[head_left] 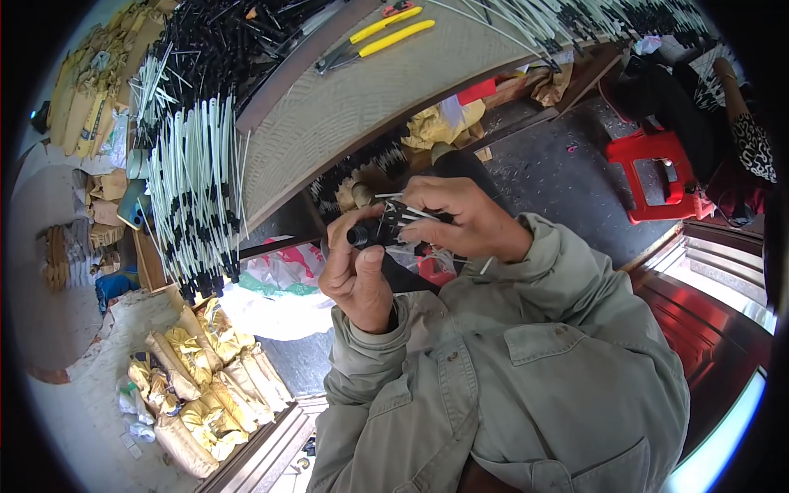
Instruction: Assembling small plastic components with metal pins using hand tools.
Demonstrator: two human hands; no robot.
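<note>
Far left: tied yellow sacks (193,394) heaped on the floor, out of the way below the bench (345,107). Above them, white rods with black end caps (193,189) fanned over the bench edge, caps hanging free, probably laid so for easy picking. Further up the woven bench top, yellow-handled pliers (374,37) lying flat, within arm's reach but untouched.

At centre, held up close before the chest for a good look: left hand (357,267) clenched round a small black cap (362,237), thumb pressed along its side to steady it. Just beside, touching: right hand (460,218) closed on a small bunch of thin white rods (407,215), fingertips pinching their ends against the black piece, seemingly to line them up.

Far right, well apart on the dark floor: a red plastic stool (657,177).
</note>
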